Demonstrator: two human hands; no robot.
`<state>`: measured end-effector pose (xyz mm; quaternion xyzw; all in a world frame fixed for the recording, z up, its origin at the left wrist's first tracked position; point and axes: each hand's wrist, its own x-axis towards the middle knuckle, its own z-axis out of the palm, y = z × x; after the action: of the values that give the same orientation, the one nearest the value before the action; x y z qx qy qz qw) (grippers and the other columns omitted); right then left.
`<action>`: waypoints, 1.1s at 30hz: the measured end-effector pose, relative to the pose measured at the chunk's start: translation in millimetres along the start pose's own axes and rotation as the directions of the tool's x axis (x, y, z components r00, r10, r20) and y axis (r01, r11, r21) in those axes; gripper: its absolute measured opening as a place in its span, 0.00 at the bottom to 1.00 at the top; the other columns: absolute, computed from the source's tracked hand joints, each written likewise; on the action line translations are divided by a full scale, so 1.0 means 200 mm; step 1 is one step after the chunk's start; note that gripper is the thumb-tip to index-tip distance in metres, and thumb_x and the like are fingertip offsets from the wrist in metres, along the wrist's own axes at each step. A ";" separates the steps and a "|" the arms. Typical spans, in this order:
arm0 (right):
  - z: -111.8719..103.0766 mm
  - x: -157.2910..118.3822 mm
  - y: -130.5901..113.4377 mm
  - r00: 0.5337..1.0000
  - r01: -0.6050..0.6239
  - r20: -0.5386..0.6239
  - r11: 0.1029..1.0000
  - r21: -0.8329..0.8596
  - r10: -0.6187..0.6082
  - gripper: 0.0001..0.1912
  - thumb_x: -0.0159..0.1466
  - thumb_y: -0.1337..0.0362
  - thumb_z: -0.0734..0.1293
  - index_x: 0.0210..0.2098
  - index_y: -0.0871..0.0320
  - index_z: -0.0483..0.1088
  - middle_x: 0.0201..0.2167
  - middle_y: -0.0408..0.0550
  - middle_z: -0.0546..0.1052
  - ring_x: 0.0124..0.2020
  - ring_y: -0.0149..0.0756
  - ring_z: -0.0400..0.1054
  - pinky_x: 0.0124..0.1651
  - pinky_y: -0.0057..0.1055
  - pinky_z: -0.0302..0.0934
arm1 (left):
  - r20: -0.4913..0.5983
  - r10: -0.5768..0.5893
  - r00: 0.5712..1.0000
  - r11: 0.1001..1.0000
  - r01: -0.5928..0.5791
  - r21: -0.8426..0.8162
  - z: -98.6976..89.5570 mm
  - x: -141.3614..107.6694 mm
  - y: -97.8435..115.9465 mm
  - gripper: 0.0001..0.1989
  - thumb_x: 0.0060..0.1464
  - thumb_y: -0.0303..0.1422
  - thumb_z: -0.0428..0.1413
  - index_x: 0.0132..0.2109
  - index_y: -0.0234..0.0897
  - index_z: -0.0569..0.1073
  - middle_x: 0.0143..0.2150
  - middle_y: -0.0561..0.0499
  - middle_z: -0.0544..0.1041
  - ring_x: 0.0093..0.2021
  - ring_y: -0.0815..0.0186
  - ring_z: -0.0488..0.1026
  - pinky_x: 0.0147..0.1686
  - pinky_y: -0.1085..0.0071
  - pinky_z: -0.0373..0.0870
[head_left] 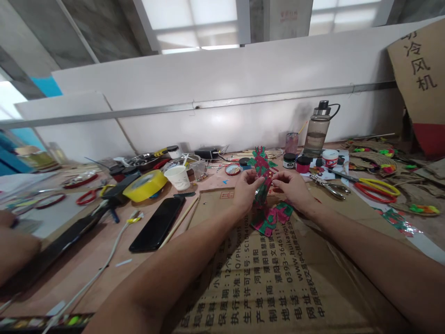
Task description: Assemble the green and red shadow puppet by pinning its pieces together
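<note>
A painted pink-and-green cutout [261, 163] with leafy, jagged edges and small gold dots stands upright between my hands. My left hand [246, 189] pinches its left side with thumb and fingers. At its right edge, near the gold dots, my right hand [294, 189] is closed, fingertips together and touching the piece; whether they also hold something small cannot be made out. Below, a curved pink-and-green piece [273, 219] lies on the printed cardboard sheet [222, 278]. I cannot tell if it is joined to the upright part.
Left of the cardboard are a black phone [158, 225], a wooden stick [179, 222], yellow tape [145, 185] and a white cup [177, 177]. Paint jars [303, 164], a water bottle [316, 130], pliers [330, 186] and scissors [377, 189] lie right. Another person's arm [17, 246] reaches in left.
</note>
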<state>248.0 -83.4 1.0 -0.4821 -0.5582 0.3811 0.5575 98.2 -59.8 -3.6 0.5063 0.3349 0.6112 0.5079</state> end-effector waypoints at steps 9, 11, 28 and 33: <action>0.01 -0.01 0.00 0.998 0.035 -0.059 0.998 0.052 -0.032 0.08 0.50 0.61 0.71 0.28 0.58 0.72 0.28 0.44 0.74 0.29 0.34 0.69 0.39 0.38 0.69 | 0.018 0.021 1.000 0.996 -0.019 -0.084 0.03 -0.04 0.01 0.14 0.41 0.30 0.64 0.30 0.36 0.65 0.27 0.59 0.62 0.28 0.74 0.59 0.32 0.76 0.60; 0.02 -0.01 -0.01 0.998 0.038 -0.061 0.997 0.068 -0.034 0.09 0.50 0.60 0.72 0.28 0.58 0.72 0.28 0.44 0.74 0.30 0.35 0.69 0.39 0.38 0.69 | 0.017 0.027 0.999 0.997 -0.026 -0.074 0.03 -0.04 0.01 0.15 0.40 0.31 0.65 0.30 0.36 0.65 0.27 0.59 0.62 0.28 0.74 0.59 0.31 0.76 0.59; 0.03 -0.01 -0.01 0.991 0.126 -0.039 0.987 -0.096 -0.130 0.08 0.53 0.59 0.68 0.29 0.57 0.72 0.28 0.44 0.76 0.30 0.34 0.67 0.38 0.33 0.63 | 0.014 -0.154 0.988 0.978 0.154 -0.141 0.00 0.02 0.08 0.21 0.44 0.46 0.64 0.36 0.38 0.65 0.24 0.57 0.70 0.19 0.75 0.64 0.19 0.77 0.57; 0.02 0.00 0.02 0.991 0.077 -0.108 0.995 -0.067 -0.084 0.08 0.52 0.59 0.69 0.29 0.58 0.72 0.28 0.44 0.75 0.29 0.34 0.67 0.36 0.32 0.62 | 0.053 -0.231 0.972 0.926 0.236 -0.295 0.01 0.03 0.01 0.25 0.43 0.49 0.65 0.36 0.37 0.63 0.30 0.52 0.74 0.27 0.72 0.72 0.29 0.74 0.68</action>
<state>243.9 -81.5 -3.4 -0.4968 -0.5571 0.3131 0.5871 100.8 -54.0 0.5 0.3854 0.2917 0.5856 0.6508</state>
